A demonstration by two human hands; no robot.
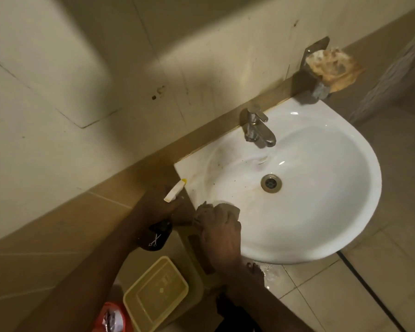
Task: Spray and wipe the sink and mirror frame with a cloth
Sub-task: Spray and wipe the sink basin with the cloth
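A white wall-hung sink (321, 200) with a metal drain (271, 183) and a chrome tap (256, 130) fills the right middle of the head view; brownish stains streak its left basin wall. My right hand (222, 236) presses a crumpled grey-brown cloth (213, 208) onto the sink's near-left rim. My left hand (163, 207) is just left of the sink, gripping a dark spray bottle (155, 237) whose white nozzle with a yellow tip (175, 191) points toward the sink corner. No mirror frame is in view.
A metal soap holder (319, 68) with a crusty brown lump hangs on the wall behind the sink. Below the sink stand a yellow lidded bin (156, 293) and a red container (110, 317). My bare foot (255, 269) is on wet floor tiles.
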